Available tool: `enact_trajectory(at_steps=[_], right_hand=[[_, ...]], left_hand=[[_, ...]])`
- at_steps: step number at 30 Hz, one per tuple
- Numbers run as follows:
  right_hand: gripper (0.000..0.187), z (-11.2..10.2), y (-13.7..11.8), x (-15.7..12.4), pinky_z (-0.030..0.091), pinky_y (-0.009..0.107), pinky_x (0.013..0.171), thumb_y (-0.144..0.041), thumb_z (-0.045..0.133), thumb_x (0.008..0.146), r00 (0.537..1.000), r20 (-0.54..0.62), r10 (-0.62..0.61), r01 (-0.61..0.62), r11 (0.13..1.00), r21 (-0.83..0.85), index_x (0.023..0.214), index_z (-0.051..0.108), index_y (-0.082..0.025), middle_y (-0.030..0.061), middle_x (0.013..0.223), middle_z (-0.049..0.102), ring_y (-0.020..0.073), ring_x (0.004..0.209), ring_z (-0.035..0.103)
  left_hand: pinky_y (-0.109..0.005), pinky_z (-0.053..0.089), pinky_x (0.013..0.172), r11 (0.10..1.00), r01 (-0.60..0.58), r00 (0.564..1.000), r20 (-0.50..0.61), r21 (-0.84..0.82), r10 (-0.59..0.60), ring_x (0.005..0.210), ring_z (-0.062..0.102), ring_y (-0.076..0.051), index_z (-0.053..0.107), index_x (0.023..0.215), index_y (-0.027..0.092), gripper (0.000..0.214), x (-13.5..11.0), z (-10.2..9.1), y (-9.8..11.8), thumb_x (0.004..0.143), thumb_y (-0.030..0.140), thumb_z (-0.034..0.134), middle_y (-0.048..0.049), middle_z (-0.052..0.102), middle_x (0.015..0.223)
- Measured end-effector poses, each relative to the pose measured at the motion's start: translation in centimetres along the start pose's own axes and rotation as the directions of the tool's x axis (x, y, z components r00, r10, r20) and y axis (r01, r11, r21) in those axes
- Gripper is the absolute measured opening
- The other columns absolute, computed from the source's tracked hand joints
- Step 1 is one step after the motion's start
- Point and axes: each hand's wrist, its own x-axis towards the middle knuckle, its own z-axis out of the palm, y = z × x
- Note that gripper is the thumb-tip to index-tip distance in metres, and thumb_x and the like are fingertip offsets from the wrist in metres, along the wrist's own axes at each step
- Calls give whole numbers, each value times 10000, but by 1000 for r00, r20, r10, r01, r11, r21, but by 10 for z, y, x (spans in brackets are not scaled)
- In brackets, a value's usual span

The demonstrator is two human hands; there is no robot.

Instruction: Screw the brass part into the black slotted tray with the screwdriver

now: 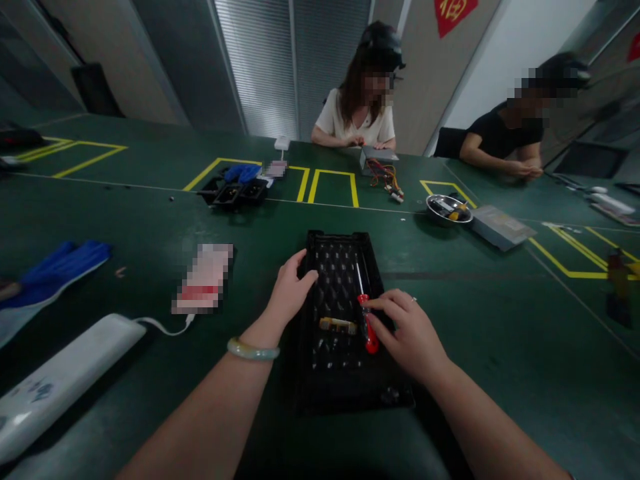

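Right hand (407, 330): thumb and index tips on the handle of the red-and-black screwdriver (371, 333), small gap between the tips. Can't tell if it's a firm pinch. Other fingers curled close together, ring on one.

Screwdriver lies in the black tray (345, 390) along its right wall, shaft toward the far edge, handle end toward the near right corner.

Left hand (290, 287): thumb and index spread in a V at the tray's left edge, thumb tip over the rim. Can't tell how hard it bears. Bangle (253, 350) on that wrist.

Yellow-brown piece (338, 325) crosswise in the tray, left of the handle, nearer the near edge than the far one. Too dim to identify.

Tray sits on the green worktop (500, 320), well short of the far edge.

Writing: red diamond sign (454, 12) on the far wall, gold Chinese character, top cut off. White bar (75, 373) at the worktop's near left has a dark printed mark, unreadable; its cable (163, 329) goes to the phone (205, 277), display pixelated.
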Motion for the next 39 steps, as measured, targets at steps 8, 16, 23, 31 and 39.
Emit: enact_trajectory(at_steps=[8, 16, 23, 31, 39], right_hand=[[218, 7, -27, -4, 359, 435, 974, -326, 608, 972, 982, 172, -77, 102, 985, -142, 1165, 705, -355, -15, 1175, 710, 224, 1102, 576], [207, 18, -31, 8, 336, 422, 924, -335, 571, 992, 978, 199, -54, 115, 943, -312, 1082, 751, -290, 9, 1046, 736, 239, 1029, 578], [141, 21, -36, 19, 337, 373, 825, -301, 634, 956, 973, 222, -59, 136, 928, -348, 905, 762, -275, -2, 910, 732, 213, 922, 592], [127, 9, -38, 8, 359, 350, 813, -274, 618, 964, 987, 104, -120, 144, 954, -263, 940, 741, -255, 4, 918, 728, 193, 877, 607], [84, -19, -46, -20, 382, 338, 809, -236, 660, 921, 909, 398, -127, 167, 984, -67, 901, 725, -284, -46, 874, 728, 158, 853, 648]], left_hand=[[-499, 364, 1165, 998, -23, 1000, -5, 61, 23, 1351, 494, -291, 508, 1453, 204, 596, -3, 0, 11, 876, 295, 630, -119, 539, 1465], [-521, 359, 1165, 998, -47, 999, -12, 52, 48, 1353, 492, -297, 527, 1430, 213, 573, -3, -1, 9, 874, 293, 640, -118, 547, 1454], [-516, 353, 1174, 997, -53, 998, -19, 48, 54, 1361, 487, -295, 527, 1428, 205, 577, -1, 1, 7, 869, 281, 646, -122, 550, 1451], [-518, 362, 1164, 998, -39, 999, 3, 51, 39, 1352, 493, -301, 526, 1431, 197, 579, -2, -1, 11, 871, 290, 638, -129, 543, 1455], [-498, 358, 1170, 998, -36, 999, 5, 44, 36, 1346, 500, -289, 500, 1456, 200, 612, 0, -1, 5, 872, 318, 641, -124, 532, 1468]])
